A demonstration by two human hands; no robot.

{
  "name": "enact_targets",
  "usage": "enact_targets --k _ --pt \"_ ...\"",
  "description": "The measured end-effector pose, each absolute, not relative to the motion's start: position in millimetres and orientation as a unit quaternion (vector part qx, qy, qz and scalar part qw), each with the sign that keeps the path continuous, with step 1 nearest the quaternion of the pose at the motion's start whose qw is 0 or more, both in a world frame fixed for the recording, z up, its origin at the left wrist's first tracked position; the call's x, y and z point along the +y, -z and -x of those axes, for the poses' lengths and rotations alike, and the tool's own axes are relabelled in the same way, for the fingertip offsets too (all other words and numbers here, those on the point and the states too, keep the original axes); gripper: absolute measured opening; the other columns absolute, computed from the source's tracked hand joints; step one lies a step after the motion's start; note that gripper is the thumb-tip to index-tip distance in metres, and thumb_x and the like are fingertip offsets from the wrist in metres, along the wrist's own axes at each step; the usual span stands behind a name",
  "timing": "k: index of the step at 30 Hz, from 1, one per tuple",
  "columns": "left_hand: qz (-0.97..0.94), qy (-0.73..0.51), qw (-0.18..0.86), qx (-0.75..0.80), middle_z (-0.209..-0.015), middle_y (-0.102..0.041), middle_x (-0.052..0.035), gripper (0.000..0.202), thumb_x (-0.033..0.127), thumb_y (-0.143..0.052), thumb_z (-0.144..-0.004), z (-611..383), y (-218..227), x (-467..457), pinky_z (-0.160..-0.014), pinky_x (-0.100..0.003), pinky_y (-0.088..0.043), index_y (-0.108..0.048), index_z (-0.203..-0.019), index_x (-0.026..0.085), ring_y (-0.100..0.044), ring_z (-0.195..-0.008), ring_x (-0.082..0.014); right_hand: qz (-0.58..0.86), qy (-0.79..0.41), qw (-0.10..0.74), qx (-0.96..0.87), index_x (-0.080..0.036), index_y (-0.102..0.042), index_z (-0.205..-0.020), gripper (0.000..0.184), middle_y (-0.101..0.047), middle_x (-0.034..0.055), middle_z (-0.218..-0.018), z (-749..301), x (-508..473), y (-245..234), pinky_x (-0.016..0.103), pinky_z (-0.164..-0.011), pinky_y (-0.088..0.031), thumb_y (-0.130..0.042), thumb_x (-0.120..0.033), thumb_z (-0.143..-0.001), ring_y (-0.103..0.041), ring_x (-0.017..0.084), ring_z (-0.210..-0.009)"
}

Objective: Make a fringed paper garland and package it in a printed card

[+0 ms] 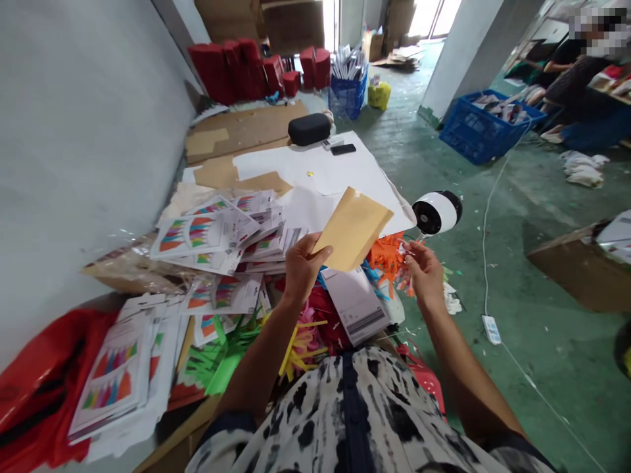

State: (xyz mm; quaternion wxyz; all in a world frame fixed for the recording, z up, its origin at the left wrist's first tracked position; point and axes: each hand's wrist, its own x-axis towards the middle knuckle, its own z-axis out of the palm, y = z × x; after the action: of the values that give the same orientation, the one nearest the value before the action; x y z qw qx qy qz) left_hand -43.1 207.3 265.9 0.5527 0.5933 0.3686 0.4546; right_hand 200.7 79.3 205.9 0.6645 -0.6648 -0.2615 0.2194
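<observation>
My left hand (304, 263) is closed on the lower left edge of a flat tan paper piece (352, 230), thumb on top, holding it tilted above the worktop. I cannot tell if it is an envelope or folded card. To its right, my right hand (424, 270) has thumb and fingers pinched together beside orange paper fringe (387, 256); what sits between the fingertips is too small to make out. Below the tan piece lies a white printed packet (355, 305), with blue fringe (379, 284) next to it. Yellow fringe (300, 348) and green fringe (211, 364) lie nearer me.
Printed packets (197, 235) with colourful tassel pictures are piled on the left. A white sheet (350, 164) bears a black case (309, 129) and a phone (344, 150). A black-and-white fan (438, 211) stands right. Blue crates (488, 125), a power strip (491, 330) and another person are farther off.
</observation>
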Motion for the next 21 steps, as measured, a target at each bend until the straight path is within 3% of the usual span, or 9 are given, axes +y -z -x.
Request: enact_targets --k 2,4,8,12,15,18,21 --pt "-0.655 -0.467 0.454 0.384 -0.105 -0.083 -0.0017 0.023 0.025 -0.073 -0.089 44 -269 203 -0.089 -0.031 -0.060 -0.080 -0.110 0.021 -0.076 -0.097 -0.0204 0.665 -0.199 0.656 -0.297 -0.023 -0.073 -0.116 0.042 -0.075 0.0101 -0.124 -193 76 -220 0.049 -0.103 -0.056 -0.078 -0.052 -0.085 -0.071 0.026 -0.111" --pt "-0.726 -0.481 0.340 0.355 -0.111 -0.083 -0.0032 0.023 0.022 -0.065 -0.098 40 -270 194 -0.097 -0.033 -0.060 -0.081 -0.113 0.023 -0.077 -0.103 -0.0199 0.626 -0.260 0.649 -0.344 -0.025 -0.074 -0.118 0.038 -0.076 0.0090 -0.123 -174 73 -239 0.046 -0.100 -0.058 -0.073 -0.053 -0.093 -0.072 0.025 -0.111" --pt "-0.840 -0.474 0.173 0.198 -0.133 -0.077 -0.0091 0.037 0.011 -0.057 -0.101 24 -266 168 -0.111 -0.039 -0.056 -0.075 -0.132 0.023 -0.069 -0.127 -0.0219 0.520 -0.390 0.652 -0.390 -0.029 -0.075 -0.121 0.043 -0.078 0.0055 -0.119 -133 79 -272 0.041 -0.094 -0.061 -0.077 -0.058 -0.090 -0.073 0.024 -0.108" --pt "-0.880 -0.430 0.168 0.113 -0.150 -0.064 -0.0192 0.045 0.017 -0.065 -0.098 18 -264 152 -0.115 -0.048 -0.054 -0.065 -0.143 0.016 -0.059 -0.141 -0.0293 0.530 -0.352 0.699 -0.326 -0.026 -0.077 -0.103 0.041 -0.074 0.0002 -0.082 -129 86 -277 0.029 -0.065 -0.056 -0.081 -0.062 -0.084 -0.064 0.016 -0.068" --pt "-0.876 -0.426 0.185 0.132 -0.139 -0.072 -0.0129 0.039 0.016 -0.060 -0.101 25 -275 156 -0.110 -0.046 -0.058 -0.068 -0.139 0.022 -0.066 -0.130 -0.0247 0.560 -0.373 0.663 -0.328 -0.024 -0.077 -0.097 0.049 -0.057 -0.0044 -0.059 -144 80 -273 0.025 -0.047 -0.039 -0.077 -0.070 -0.084 -0.045 0.011 -0.049" --pt "-0.866 -0.439 0.152 0.186 -0.135 -0.074 -0.0082 0.038 0.015 -0.061 -0.101 30 -297 171 -0.114 -0.047 -0.054 -0.068 -0.137 0.025 -0.065 -0.131 -0.0231 0.564 -0.412 0.614 -0.368 -0.024 -0.078 -0.099 0.050 -0.049 -0.0062 -0.055 -157 71 -271 0.025 -0.044 -0.033 -0.077 -0.071 -0.084 -0.037 0.010 -0.047" --pt "-0.865 -0.421 0.155 0.226 -0.145 -0.068 -0.0108 0.043 0.022 -0.069 -0.098 27 -315 189 -0.122 -0.048 -0.046 -0.066 -0.141 0.021 -0.058 -0.140 -0.0262 0.553 -0.461 0.560 -0.410 -0.024 -0.080 -0.104 0.045 -0.060 -0.0042 -0.064 -161 65 -275 0.026 -0.050 -0.041 -0.080 -0.066 -0.084 -0.048 0.011 -0.052"
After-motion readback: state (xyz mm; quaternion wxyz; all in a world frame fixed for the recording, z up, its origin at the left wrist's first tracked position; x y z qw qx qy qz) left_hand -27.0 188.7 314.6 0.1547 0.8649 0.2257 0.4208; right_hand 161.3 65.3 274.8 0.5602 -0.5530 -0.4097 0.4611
